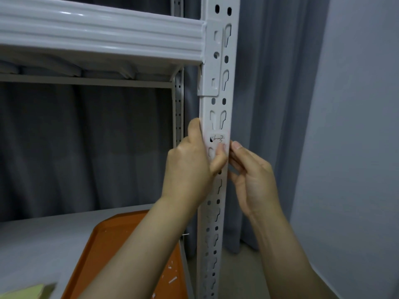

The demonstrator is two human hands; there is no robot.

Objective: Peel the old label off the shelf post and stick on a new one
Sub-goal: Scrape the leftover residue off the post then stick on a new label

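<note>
Gripping the shelf post (218, 104) with the left hand (190, 167), thumb pressing the handwritten label (218, 138) stuck on its front; touching the post's right edge with the right hand (254, 180), fingers loosely bent, holding nothing.

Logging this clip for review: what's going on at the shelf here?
A person's left hand grips the white perforated metal shelf post, thumb pressing the lower edge of a white handwritten label stuck on it. The right hand has its fingertips at the label's right edge; whether they pinch it is unclear. The label looks flat against the post. An orange plastic tray with white scraps sits below.
</note>
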